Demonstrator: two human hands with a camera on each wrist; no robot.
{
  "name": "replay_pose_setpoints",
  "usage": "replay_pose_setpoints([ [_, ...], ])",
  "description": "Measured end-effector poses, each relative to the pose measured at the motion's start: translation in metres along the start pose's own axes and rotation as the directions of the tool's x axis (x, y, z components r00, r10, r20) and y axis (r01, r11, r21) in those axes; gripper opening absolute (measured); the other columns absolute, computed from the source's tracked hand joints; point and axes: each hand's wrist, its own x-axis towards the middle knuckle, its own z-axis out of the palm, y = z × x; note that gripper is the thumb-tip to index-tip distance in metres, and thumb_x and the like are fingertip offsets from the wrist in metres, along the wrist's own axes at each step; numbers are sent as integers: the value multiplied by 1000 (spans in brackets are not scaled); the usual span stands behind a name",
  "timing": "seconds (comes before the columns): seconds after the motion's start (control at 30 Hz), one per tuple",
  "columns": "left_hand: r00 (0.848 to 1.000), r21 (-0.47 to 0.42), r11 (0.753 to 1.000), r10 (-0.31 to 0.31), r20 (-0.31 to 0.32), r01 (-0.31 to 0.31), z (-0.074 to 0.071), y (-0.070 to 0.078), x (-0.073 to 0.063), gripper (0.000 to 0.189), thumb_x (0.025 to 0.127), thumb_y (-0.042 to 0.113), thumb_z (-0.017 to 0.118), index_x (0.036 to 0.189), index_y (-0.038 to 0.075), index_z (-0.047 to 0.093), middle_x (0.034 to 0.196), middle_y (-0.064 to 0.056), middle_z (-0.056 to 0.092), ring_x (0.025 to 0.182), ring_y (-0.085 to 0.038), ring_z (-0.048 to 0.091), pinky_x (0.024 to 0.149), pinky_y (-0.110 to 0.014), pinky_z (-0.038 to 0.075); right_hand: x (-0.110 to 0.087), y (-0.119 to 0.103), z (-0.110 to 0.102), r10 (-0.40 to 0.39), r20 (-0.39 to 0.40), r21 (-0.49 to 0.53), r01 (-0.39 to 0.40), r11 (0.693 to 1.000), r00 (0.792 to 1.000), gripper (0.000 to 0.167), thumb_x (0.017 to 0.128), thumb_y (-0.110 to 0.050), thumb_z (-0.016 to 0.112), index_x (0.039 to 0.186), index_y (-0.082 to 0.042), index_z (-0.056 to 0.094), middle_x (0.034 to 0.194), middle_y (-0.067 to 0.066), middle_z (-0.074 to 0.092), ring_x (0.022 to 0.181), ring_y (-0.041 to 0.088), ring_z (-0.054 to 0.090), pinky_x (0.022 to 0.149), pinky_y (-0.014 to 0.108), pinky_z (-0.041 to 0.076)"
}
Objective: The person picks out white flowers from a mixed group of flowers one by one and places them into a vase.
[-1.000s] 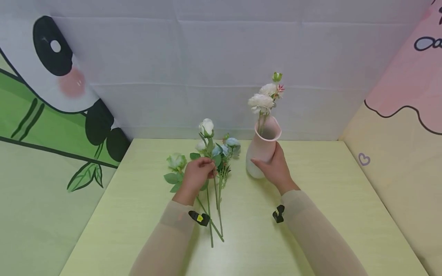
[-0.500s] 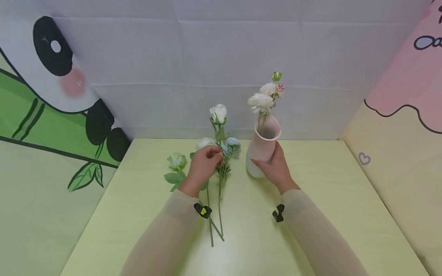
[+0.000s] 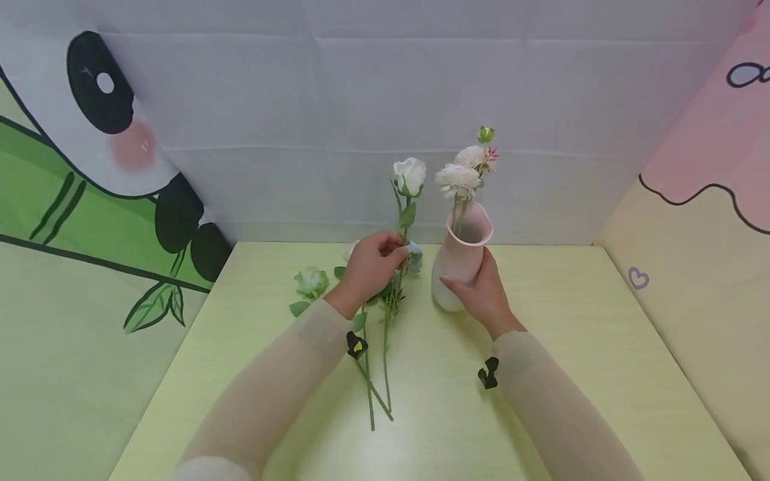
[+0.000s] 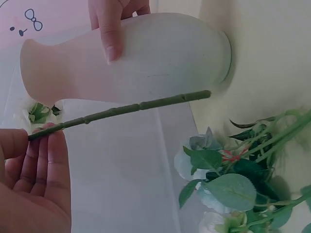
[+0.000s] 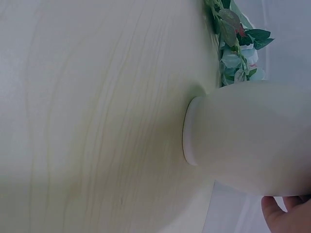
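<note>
white rose point(image 3: 410, 176): head view, held left of the vase point(image 3: 452, 264), stem point(image 3: 405, 232) pinched by the left hand point(image 3: 374, 267); right hand point(image 3: 482, 294) gripped the vase on the bench point(image 3: 445, 427). left wrist: stem ran beside the vase. right wrist: bluish flowers point(image 5: 231, 58) showed beyond.

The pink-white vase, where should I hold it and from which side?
Probably the rounded body of the pink-white vase, from the right, as the right hand does: its rim flares, white flowers stand in its mouth, and loose flowers lie to its left.
</note>
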Motion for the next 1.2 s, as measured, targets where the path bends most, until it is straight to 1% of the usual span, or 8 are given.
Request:
replay_pose_setpoints([
  [0.1,1000,-14,1000,5,24,-4,1,9,3,15,104,25,65,113,14,69,105,-7,73,88,-21,68,79,-39,56,0,1,1,6,-4,4,-6,1000,1000,96,83,-28,89,156,-10,30,145,13,48,129,32,51,111,54,39],
  [0.17,999,-5,1000,16,37,-16,2,14,5,15,104,26,65,113,14,68,107,-5,72,89,-18,68,80,-38,56,0,2,2,7,-4,6,-7,1000,1000,95,83,-27,89,156,-10,30,145,13,49,128,31,52,111,53,39],
  [0.33,995,25,997,75,70,-77,6,29,9,15,104,26,65,114,15,67,107,-4,72,92,-17,68,80,-37,56,0,1,2,-3,0,17,3,1000,1000,95,83,-26,89,156,-9,31,144,13,49,128,32,52,110,55,39],
  [0.5,990,30,994,105,89,-109,11,50,15,15,104,25,64,115,14,67,104,0,71,93,-17,69,77,-34,56,-1,0,1,6,2,25,-6,1000,1000,94,83,-26,89,156,-10,30,145,13,48,128,32,52,110,56,40],
  [0.57,989,33,992,118,84,-121,13,59,19,16,104,25,65,115,13,67,102,2,71,91,-14,68,77,-33,56,0,1,1,9,-1,26,-9,1000,1000,94,83,-26,88,155,-10,31,145,12,48,128,32,52,110,55,39],
  [0.8,983,34,983,178,46,-180,19,86,27,13,103,24,67,111,14,68,98,6,69,88,-11,65,76,-33,55,2,2,1,9,4,24,-9,1000,1000,93,84,-26,88,155,-9,31,143,13,50,127,31,53,110,54,40],
  [1.1,975,11,975,222,16,-222,27,110,41,11,103,20,66,111,12,67,102,3,67,92,-13,62,80,-26,53,1,-2,-1,42,14,15,-42,999,999,94,85,-29,87,157,-11,28,145,12,48,129,31,51,111,54,39],
  [1.2,970,9,970,244,-16,-243,27,115,47,10,103,18,66,109,11,67,100,1,68,90,-14,62,80,-27,53,0,-3,0,41,22,18,-42,999,999,94,86,-29,87,157,-12,28,146,12,47,130,32,50,112,55,38],
])
